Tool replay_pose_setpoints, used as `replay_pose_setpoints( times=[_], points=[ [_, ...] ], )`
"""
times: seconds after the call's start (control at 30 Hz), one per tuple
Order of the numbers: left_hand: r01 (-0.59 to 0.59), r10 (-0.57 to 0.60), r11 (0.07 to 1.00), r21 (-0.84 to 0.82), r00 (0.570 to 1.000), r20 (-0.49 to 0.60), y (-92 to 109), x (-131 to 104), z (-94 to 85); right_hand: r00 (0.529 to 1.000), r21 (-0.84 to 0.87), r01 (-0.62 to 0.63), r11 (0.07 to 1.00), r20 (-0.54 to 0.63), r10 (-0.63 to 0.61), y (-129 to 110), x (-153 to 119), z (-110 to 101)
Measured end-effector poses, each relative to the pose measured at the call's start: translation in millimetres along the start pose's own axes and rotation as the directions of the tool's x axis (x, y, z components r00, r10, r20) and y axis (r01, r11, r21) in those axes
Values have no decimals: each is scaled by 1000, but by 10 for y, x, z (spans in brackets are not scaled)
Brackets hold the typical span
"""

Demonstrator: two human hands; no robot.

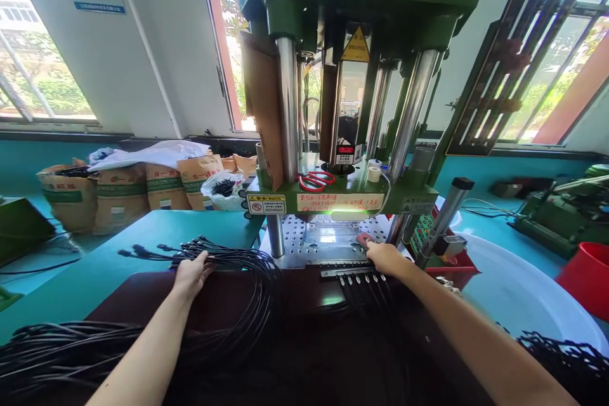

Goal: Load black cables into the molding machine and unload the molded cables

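My left hand [191,274] is closed on a bundle of black cables [242,257], near their connector ends, at the left of the dark tabletop. The cables curve round toward me and back to the left. At the press, my right hand [386,259] is closed around a reddish handle [365,240] beside a metal mould bar [345,269]. Several cables with metal connector tips [358,280] sit in a row along the bar's near edge, their leads hanging toward me. My fingers partly hide the handle.
The green press [413,187] stands straight ahead, with red-handled scissors [316,182] on its ledge and a perforated metal plate [290,260] below. A large pale tub [518,279] is at right, near a red bucket [585,279]. Filled sacks [118,200] line the left wall.
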State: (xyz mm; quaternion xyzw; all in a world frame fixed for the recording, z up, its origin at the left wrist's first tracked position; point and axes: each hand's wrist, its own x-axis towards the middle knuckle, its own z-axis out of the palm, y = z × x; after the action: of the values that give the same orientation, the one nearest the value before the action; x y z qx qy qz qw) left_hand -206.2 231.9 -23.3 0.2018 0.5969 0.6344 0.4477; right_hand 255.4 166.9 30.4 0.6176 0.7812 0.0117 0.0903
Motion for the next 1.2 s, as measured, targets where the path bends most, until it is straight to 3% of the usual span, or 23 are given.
replay_pose_setpoints(
  times=[0.23, 0.33, 0.43, 0.47, 0.53, 0.57, 0.63, 0.67, 0.7, 0.73, 0.77, 0.83, 0.9, 0.97, 1.03, 1.13, 1.2],
  points=[
    [166, -213, 935, 314, 969, 125, 134, -121, -103, 1000, -132, 21, 991, 4, -20, -6, -162, -60],
    [8, -107, 904, 428, 972, 209, 239, -286, -17, 999, -152, -6, 988, -33, 1, 21, -326, 3],
    [-198, 65, 896, 397, 944, 325, 269, -705, 211, 996, -152, -42, 988, -89, 29, 13, -444, 84],
    [-245, 91, 894, 375, 919, 384, 240, -915, 300, 995, -147, -45, 988, -100, 30, 8, -467, 101],
    [-367, 97, 870, 329, 782, 615, 105, -1409, 460, 995, -128, -32, 991, -95, 20, 10, -493, 111],
    [-370, 3, 857, 359, 700, 714, -3, -1667, 522, 997, -113, -20, 993, -78, 11, 19, -500, 101],
    [-327, -275, 828, 455, 469, 839, -273, -2144, 604, 1000, -68, 0, 998, -29, -2, 50, -510, 57],
    [-304, -336, 832, 464, 391, 857, -419, -2342, 629, 1000, -38, 5, 999, -4, -5, 67, -513, 24],
    [-271, -361, 845, 461, 346, 866, -559, -2507, 649, 1000, -4, 8, 1000, 18, -8, 84, -513, -14],
    [-211, -362, 873, 440, 327, 873, -683, -2639, 669, 999, 32, 8, 999, 33, -9, 98, -509, -56],
    [-122, -354, 902, 414, 342, 871, -786, -2743, 693, 999, 65, 5, 998, 39, -8, 110, -500, -101],
    [130, -360, 932, 338, 432, 827, -920, -2886, 765, 1000, 122, -5, 993, 21, 3, 129, -463, -197],
    [372, -415, 897, 239, 522, 745, -974, -2983, 872, 999, 168, -20, 986, -23, 24, 150, -402, -293],
    [515, -478, 838, 182, 529, 701, -993, -3058, 1008, 997, 219, -22, 975, -65, 37, 181, -315, -376],
    [561, -497, 804, 198, 449, 743, -1008, -3110, 1161, 995, 283, -13, 959, -90, 40, 219, -202, -437],
    [526, -464, 804, 278, 260, 847, -1024, -3101, 1406, 992, 382, -2, 924, -114, 49, 264, 23, -465],
    [487, -468, 812, 321, 215, 857, -1004, -3016, 1564, 989, 444, -18, 896, -125, 82, 274, 204, -443]
  ],
)
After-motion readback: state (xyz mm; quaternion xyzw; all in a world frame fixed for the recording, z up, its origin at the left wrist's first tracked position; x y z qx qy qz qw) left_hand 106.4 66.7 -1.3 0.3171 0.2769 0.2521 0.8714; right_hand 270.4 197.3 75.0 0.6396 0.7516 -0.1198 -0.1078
